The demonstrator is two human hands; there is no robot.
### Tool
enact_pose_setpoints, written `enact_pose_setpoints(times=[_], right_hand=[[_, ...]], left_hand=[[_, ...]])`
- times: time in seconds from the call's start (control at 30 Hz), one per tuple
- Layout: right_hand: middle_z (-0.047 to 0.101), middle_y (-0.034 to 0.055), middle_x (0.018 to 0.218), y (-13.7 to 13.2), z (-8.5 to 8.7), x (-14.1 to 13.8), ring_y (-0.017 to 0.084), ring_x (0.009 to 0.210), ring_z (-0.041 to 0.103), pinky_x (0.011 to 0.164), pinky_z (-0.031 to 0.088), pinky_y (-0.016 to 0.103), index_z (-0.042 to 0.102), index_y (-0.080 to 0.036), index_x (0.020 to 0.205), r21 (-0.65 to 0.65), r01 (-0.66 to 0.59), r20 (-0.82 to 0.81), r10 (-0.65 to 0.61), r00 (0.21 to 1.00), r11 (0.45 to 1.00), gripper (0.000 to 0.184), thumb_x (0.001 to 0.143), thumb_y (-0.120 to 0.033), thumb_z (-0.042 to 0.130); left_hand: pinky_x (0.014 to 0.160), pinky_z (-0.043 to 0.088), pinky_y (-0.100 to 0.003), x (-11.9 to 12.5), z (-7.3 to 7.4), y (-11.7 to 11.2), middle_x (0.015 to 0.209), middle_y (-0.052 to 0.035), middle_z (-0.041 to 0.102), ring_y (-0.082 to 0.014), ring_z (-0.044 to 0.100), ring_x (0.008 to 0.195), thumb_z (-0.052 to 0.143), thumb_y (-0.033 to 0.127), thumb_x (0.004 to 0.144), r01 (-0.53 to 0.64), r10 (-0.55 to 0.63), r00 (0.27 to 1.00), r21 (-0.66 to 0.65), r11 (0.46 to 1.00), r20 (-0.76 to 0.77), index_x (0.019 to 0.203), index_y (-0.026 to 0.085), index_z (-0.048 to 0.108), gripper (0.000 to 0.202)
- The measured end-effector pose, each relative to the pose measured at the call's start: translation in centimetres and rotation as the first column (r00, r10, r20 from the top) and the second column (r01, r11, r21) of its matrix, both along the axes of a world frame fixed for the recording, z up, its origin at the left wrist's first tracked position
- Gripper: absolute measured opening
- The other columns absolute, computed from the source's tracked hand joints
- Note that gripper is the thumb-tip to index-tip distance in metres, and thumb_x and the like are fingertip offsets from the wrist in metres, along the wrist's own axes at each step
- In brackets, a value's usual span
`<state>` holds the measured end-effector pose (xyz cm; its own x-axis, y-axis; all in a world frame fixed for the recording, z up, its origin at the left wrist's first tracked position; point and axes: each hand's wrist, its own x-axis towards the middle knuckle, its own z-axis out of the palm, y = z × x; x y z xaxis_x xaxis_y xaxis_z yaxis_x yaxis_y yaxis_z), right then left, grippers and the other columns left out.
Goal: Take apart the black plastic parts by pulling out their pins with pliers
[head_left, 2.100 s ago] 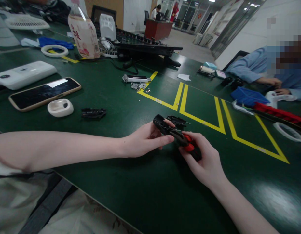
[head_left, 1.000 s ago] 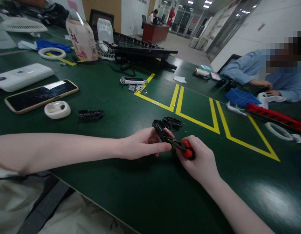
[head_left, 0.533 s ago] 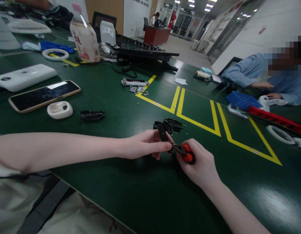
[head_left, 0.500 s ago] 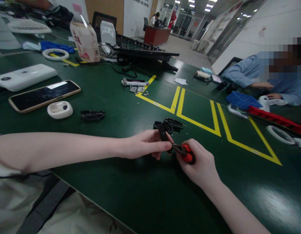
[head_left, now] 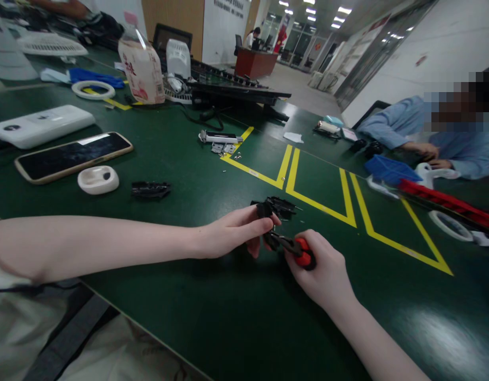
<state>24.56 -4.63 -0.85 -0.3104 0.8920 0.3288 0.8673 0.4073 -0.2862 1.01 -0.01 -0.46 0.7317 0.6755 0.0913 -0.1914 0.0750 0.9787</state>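
Two bare hands work close together at the centre of the frame, over a dark green table [head_left: 228,328]. The right hand [head_left: 321,272] has its fingers wrapped round the handles of pliers [head_left: 303,254], which are bright red and black at the grip and dark grey toward the nose. The left hand [head_left: 230,233] has thumb and fingers clamped on a black part [head_left: 264,210], small, angular and dull, its lower end partly hidden by the thumb. The nose of the pliers reaches the part just below that thumb; whether it grips anything there I cannot tell. Just behind lies a black piece [head_left: 283,208] with a thin metal pin jutting to the right; another black chunk [head_left: 151,189], ridged and irregular, lies left of centre. Beyond the left forearm are a white case [head_left: 98,180], a phone [head_left: 73,157] with a blank-looking pale sticker on its screen, and a white slab [head_left: 42,126] bearing a small dark mark, unreadable. Yellow tape [head_left: 321,203] outlines spaces right of centre; its little pale labels are too small to read. Near its left corner lie silvery bits [head_left: 222,148]. At upper left stands a bottle [head_left: 143,71], pink-capped, its label showing a red 桃 and a barcode. Far behind, dark wall lettering [head_left: 228,6] is too blurred to read.
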Motion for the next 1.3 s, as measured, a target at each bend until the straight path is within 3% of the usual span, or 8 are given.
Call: enact_pose_setpoints(times=[0.2,0.37,0.47,0.57,0.67,0.9,1.1,1.3], right_hand=[[0.06,0.004,0.078,0.0,0.2,0.0,0.02,0.069,0.059,0.057,0.047,0.032,0.053,-0.022,0.082,-0.078,0.042,-0.061,-0.047,0.997,0.996,0.01,0.081,-0.027,0.061],[0.06,0.0035,0.076,0.1,0.2,0.0,0.02,0.067,0.058,0.056,0.047,0.032,0.053,-0.022,0.081,-0.073,0.067,-0.08,-0.073,0.994,0.995,0.01,0.081,-0.028,0.061],[0.06,0.0037,0.076,0.1,0.3,0.0,0.02,0.067,0.058,0.056,0.047,0.032,0.053,-0.022,0.081,-0.06,0.076,-0.08,-0.081,0.994,0.995,0.01,0.081,-0.028,0.061],[0.06,0.0047,0.078,0.2,0.3,0.1,0.021,0.069,0.059,0.058,0.048,0.034,0.053,-0.022,0.081,-0.051,0.091,-0.06,-0.094,0.994,0.995,0.01,0.081,-0.028,0.06],[0.06,0.005,0.079,0.1,0.4,0.2,0.021,0.07,0.059,0.058,0.048,0.034,0.052,-0.022,0.081,-0.023,0.094,-0.04,-0.095,0.995,0.995,0.01,0.081,-0.027,0.061],[0.059,0.0044,0.079,0.1,0.3,0.4,0.021,0.069,0.058,0.057,0.047,0.033,0.052,-0.023,0.082,0.006,0.093,-0.034,-0.092,0.995,0.996,0.01,0.079,-0.026,0.061],[0.058,0.0049,0.08,0.2,0.3,0.3,0.021,0.071,0.057,0.06,0.046,0.034,0.052,-0.022,0.084,0.037,0.07,-0.003,-0.07,0.998,0.997,0.01,0.079,-0.026,0.06],[0.06,0.0056,0.085,0.1,0.3,0.3,0.022,0.076,0.058,0.062,0.048,0.035,0.053,-0.022,0.088,0.052,0.035,-0.003,-0.035,0.999,0.998,0.012,0.078,-0.024,0.06]], left_hand=[[0.063,0.053,-0.024,0.1,-0.3,-0.2,0.091,-0.0028,0.064,-0.011,0.061,0.071,0.061,0.038,0.092,-0.013,0.014,0.995,-0.003,1.0,0.096,0.121,0.019,0.052,0.036],[0.065,0.058,-0.025,-0.1,-0.1,-0.6,0.114,-0.0068,0.06,-0.0144,0.063,0.083,0.068,0.031,0.088,0.011,-0.018,0.996,0.079,0.997,0.086,0.133,0.025,0.047,0.05],[0.068,0.057,-0.027,-0.4,-0.1,-0.6,0.12,-0.0089,0.059,-0.0122,0.064,0.075,0.062,0.041,0.091,0.029,-0.034,0.999,0.15,0.988,0.034,0.141,0.028,0.043,0.055],[0.07,0.056,-0.03,-0.7,-0.5,-0.4,0.122,-0.0122,0.061,-0.0145,0.068,0.075,0.037,0.06,0.096,0.034,-0.035,0.999,0.182,0.983,0.005,0.145,0.028,0.041,0.059],[0.069,0.053,-0.029,-0.6,-0.7,-0.3,0.116,-0.0124,0.064,-0.0154,0.068,0.075,0.03,0.061,0.098,0.028,-0.025,0.999,0.15,0.988,-0.021,0.144,0.026,0.043,0.06],[0.065,0.051,-0.027,-0.3,-0.1,-0.3,0.106,-0.0081,0.062,-0.0145,0.065,0.077,0.056,0.049,0.092,0.037,-0.036,0.999,-0.021,0.999,0.036,0.142,0.021,0.044,0.059],[0.068,0.051,-0.029,-0.2,0.4,0.4,0.094,-0.0043,0.064,-0.0131,0.064,0.074,0.075,0.038,0.08,0.143,-0.138,0.99,-0.219,0.965,0.038,0.14,0.017,0.049,0.069],[0.082,0.053,-0.032,-0.1,0.3,0.2,0.132,-0.0092,0.058,-0.0148,0.065,0.092,0.082,0.022,0.071,0.193,-0.178,0.98,-0.182,0.964,0.094,0.128,0.023,0.057,0.062]])
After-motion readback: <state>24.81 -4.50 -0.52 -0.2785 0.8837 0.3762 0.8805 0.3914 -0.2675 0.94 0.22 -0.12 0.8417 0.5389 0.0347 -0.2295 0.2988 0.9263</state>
